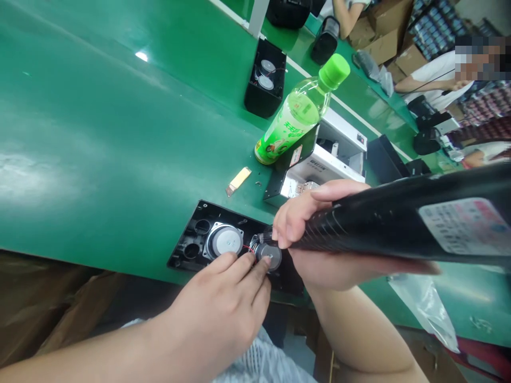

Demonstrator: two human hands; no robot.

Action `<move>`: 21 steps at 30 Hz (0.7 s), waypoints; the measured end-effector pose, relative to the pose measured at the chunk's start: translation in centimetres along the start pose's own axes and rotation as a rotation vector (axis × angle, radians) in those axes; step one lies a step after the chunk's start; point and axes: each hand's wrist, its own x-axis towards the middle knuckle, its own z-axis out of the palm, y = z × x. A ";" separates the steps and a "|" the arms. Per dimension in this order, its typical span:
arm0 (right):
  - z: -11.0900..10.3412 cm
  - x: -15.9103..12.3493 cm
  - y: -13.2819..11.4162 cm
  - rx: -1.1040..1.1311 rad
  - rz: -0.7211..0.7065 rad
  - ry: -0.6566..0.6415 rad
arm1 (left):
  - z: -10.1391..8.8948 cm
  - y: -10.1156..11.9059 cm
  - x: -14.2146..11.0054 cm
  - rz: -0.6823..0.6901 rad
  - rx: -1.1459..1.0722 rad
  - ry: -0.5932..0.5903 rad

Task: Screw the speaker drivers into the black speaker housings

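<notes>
**Item 1: left hand [215, 303].** Near left, fingers extended and slightly spread, not closed around anything. The fingertips [255, 271] rest on the right-hand of two round speaker drivers.

**Item 2: right hand [315, 234].** Closed around the barrel of a black hand tool [383, 226] bearing a white printed label. The tool's tip is hidden among the fingers, close to the wires.

**Item 3: black speaker housing [187, 250].** Lies open on the green table [120, 133], its near side at the table's near edge and its right part beneath the hands. It holds a silver-framed speaker driver [223, 239] at left and the touched speaker driver [268, 255] at right, with red wires [248, 248] between them. Two round openings sit left of the drivers.

**Surroundings.** The green tabletop extends well left and far of the housing, giving the hands most room in those directions; the table edge limits the near side. A small brass strip [238, 180] lies just far of the housing. Farther right stand a green-capped plastic bottle [297, 114], lying on its side, and a white machine [327, 154]. A second black housing [265, 80] with two drivers sits far off. A clear plastic bag [425, 311] hangs over the right near edge. Beyond the table, a co-worker's arm [435, 80] and cardboard boxes [383, 42] show.
</notes>
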 end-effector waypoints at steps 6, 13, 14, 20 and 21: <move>0.3 0.2 0.5 0.049 -0.037 -0.005 | -0.6 -0.4 -0.1 0.022 0.015 -0.040; 0.1 0.3 1.0 0.100 -0.009 -0.072 | -0.3 -0.3 -0.1 0.005 0.008 -0.018; 0.1 0.3 1.1 0.108 0.002 -0.069 | -0.3 -0.3 -0.1 0.004 0.003 -0.018; 0.0 0.2 1.3 0.121 0.034 -0.038 | -0.4 -0.5 0.0 0.012 -0.001 -0.051; 0.0 0.1 1.3 0.124 0.040 -0.038 | -0.4 -0.5 0.1 0.012 -0.003 -0.054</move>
